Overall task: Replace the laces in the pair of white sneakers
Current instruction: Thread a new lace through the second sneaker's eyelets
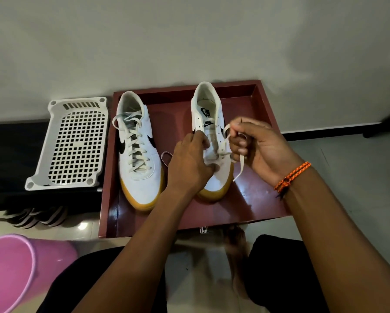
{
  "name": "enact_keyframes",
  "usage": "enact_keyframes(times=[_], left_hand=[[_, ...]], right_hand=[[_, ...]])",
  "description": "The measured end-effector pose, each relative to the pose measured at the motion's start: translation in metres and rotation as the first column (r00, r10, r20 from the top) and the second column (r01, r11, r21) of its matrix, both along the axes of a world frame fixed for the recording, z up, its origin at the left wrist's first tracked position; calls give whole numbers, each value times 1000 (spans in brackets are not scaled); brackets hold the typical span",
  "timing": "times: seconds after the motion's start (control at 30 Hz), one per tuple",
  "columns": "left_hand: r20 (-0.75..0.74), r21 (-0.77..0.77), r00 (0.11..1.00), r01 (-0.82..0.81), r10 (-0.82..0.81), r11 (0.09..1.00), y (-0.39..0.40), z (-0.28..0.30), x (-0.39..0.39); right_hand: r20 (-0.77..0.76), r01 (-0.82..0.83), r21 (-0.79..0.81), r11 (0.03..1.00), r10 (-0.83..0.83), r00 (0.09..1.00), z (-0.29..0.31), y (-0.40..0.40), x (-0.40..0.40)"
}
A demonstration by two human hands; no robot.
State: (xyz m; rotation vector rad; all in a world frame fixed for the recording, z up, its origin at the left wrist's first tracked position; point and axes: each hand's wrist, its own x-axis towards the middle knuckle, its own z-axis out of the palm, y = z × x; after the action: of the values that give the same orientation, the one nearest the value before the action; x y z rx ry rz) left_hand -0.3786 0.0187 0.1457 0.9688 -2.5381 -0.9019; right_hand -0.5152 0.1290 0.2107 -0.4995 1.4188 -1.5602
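Two white sneakers with gum soles stand in a dark red tray (252,199), toes toward me. The left sneaker (136,152) is laced up its whole front with a cream lace. The right sneaker (208,123) has its upper eyelets bare, and a cream lace (240,167) runs only through the lower ones. My left hand (189,163) lies over this shoe's front and grips its left side near the tongue. My right hand (255,147) pinches the lace by the right eyelets, with the loose end hanging down over the tray. Another lace loop (164,158) shows left of my left hand.
A white perforated plastic rack (74,141) lies on a black shelf left of the tray, with dark sandals (38,216) underneath. A pink plastic tub (20,267) stands at the lower left. A pale wall rises behind the tray. My knees and a bare foot (237,242) are below it.
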Motion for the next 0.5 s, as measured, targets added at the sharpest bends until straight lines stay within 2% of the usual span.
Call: enact_keyframes(times=[0.03,0.07,0.1,0.13,0.17,0.2,0.27,0.3,0.37,0.43,0.5], left_hand=[[1,10,1000,-16,16,1000,0,2,1],[16,21,999,-30,29,999,0,5,2],[41,38,998,-45,43,998,0,7,3],[73,57,996,-58,54,997,-1,8,4],[111,81,992,-72,63,994,-2,9,5],[145,104,987,-84,69,991,-3,9,6],[205,165,975,-118,82,979,-5,9,6],[227,193,970,-134,88,972,-7,9,6],[253,207,963,-151,96,967,-11,10,6],[283,180,954,-156,101,971,-15,10,8],[316,146,942,-171,118,974,-17,9,11]], right_hand=[[-191,54,124,991,-30,981,-6,0,-3],[-439,120,276,954,14,898,-14,1,-8],[-634,209,430,878,130,762,-24,4,-11],[-716,297,558,774,268,645,-32,8,-12],[-715,347,646,680,379,588,-38,12,-9],[-679,356,711,607,461,571,-42,16,-5],[-651,364,753,548,536,538,-42,16,3],[-699,405,712,573,528,482,-39,14,5],[-824,434,562,704,431,368,-30,7,6],[-844,335,494,802,350,407,-27,1,5],[-769,219,598,771,475,427,-31,-1,8]])
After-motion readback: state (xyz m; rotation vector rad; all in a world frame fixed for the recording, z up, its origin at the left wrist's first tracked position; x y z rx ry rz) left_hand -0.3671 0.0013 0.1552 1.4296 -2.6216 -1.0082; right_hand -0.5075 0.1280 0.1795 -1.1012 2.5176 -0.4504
